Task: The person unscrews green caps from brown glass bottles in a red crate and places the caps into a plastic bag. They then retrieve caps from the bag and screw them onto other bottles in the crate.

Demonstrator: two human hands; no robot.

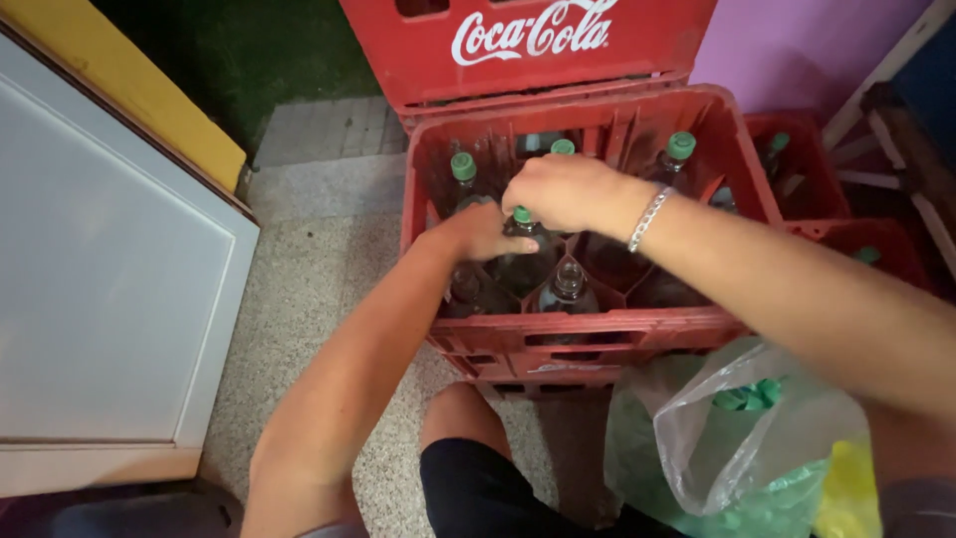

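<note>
Your left hand (478, 231) grips a bottle (525, 261) in the red crate (742, 164); your right hand (563, 191) closes on its green cap (522, 214).

Speckled stone floor (319, 289), white door (110, 269), pink wall (797, 40).

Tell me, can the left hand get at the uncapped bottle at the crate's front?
Probably yes. The left hand sits just behind the uncapped bottle, whose open neck stands clear in the crate; nothing covers it.
</note>
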